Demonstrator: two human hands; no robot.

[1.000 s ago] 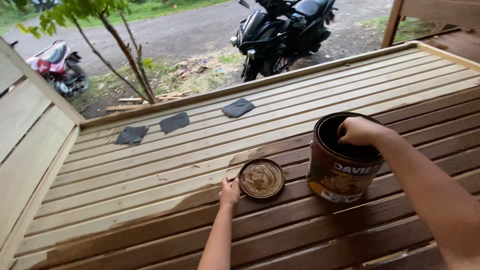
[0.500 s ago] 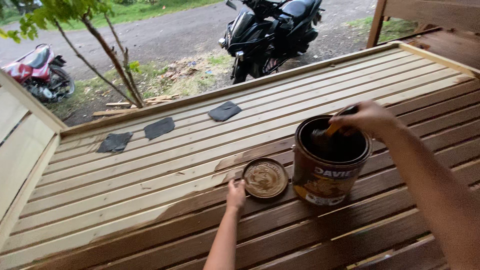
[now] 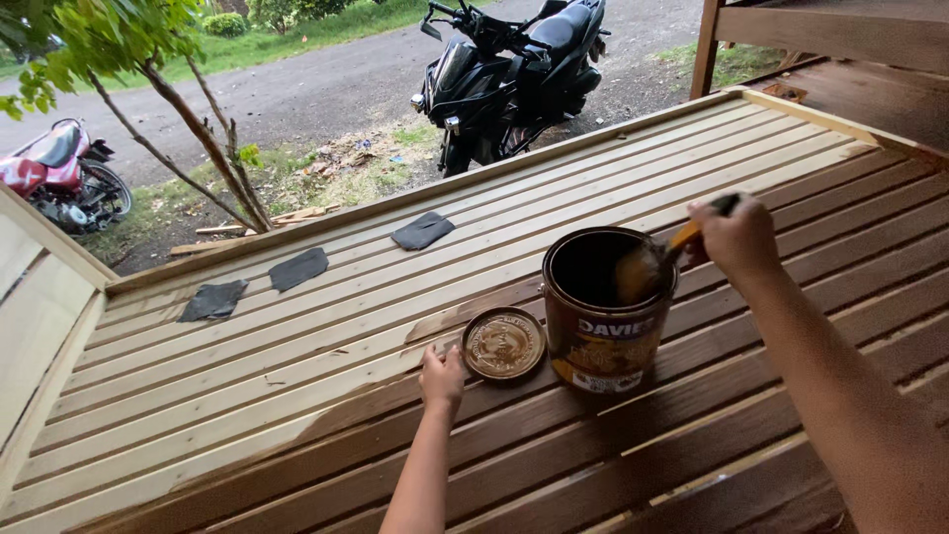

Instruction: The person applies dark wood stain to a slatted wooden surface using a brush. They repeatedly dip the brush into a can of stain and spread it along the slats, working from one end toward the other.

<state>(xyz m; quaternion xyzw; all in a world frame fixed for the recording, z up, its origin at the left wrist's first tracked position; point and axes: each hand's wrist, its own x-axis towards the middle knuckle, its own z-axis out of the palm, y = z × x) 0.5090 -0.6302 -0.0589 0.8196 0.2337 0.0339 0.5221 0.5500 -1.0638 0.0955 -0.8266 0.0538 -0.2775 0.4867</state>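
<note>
While the right hand (image 3: 736, 237) is closed around the yellowish handle of a paintbrush (image 3: 647, 267), its bristles hang blurred at the mouth of the open can (image 3: 605, 307), right of the frame's centre. The left hand (image 3: 442, 376) rests curled, knuckles down, on the slatted wooden surface (image 3: 297, 396), holding nothing and just beside the round lid (image 3: 504, 344), which lies flat against the foot of the can.

As a judgement, the brush is light and stiff in the handle but soft and wet at the tip; gripping it well up the handle, as the right hand does, keeps the fingers off the stain. The bristles probably drip, so the tip is best held over the can. The can looks heavy if still well filled, and its sides show runs of dark stain that would be slippery; both hands around the body seem the surest hold. The lid is thin and light, likely wet underneath, and best lifted by its rim.

Dark stain covers the slats in the lower right of the frame, while the upper left stays pale. Three dark sheets (image 3: 297, 268) lie along the far slats, and a black motorcycle (image 3: 514, 69) stands beyond at top centre.
</note>
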